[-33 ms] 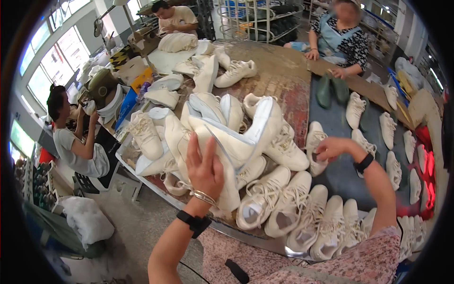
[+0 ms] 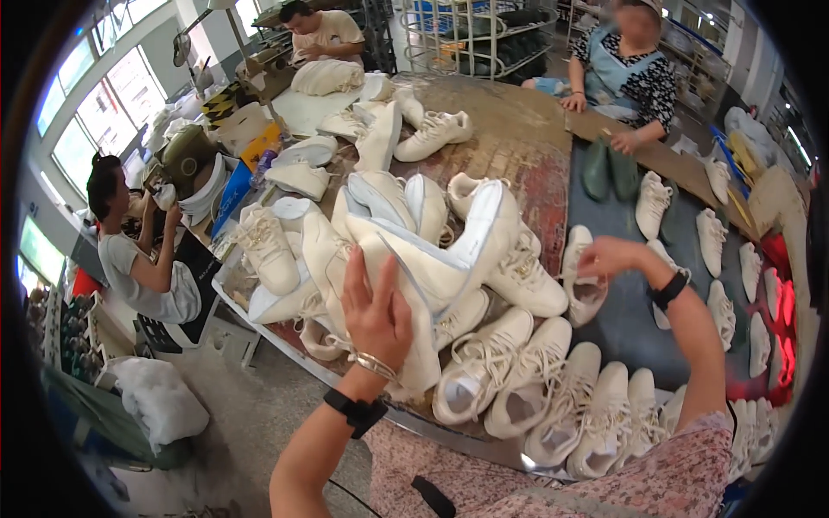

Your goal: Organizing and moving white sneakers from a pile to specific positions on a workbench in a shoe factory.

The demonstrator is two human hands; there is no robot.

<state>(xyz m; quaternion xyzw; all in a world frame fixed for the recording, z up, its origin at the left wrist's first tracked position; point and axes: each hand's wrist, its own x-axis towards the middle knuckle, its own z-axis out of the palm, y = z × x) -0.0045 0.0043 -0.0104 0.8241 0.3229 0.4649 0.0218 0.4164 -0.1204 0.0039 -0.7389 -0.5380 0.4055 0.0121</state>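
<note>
My left hand (image 2: 377,315) lies with its fingers stretched out and apart against a cream shoe upper (image 2: 406,289). This upper, with pale blue lining, is part of a heap of cream sneakers in front of me. Farther right, my right hand (image 2: 608,257) has its fingers bent together over the laced top of a cream sneaker (image 2: 588,300) at the edge of the grey belt (image 2: 617,332). What lies between those fingertips is hidden. Just below, several laced sneakers (image 2: 484,363) stand in a row along the table's near edge.
Sneakers (image 2: 711,242) and dark green shoe lasts (image 2: 595,169) lie on the belt beside a red glow. A person in a blue apron (image 2: 623,73) is across the table (image 2: 509,112); two others work at the left. White bags (image 2: 160,401) sit on the floor.
My right hand has risen slightly over the sneaker, showing more of its opening. The aproned person's hand has shifted a little above the green lasts. My left hand stays in place.
</note>
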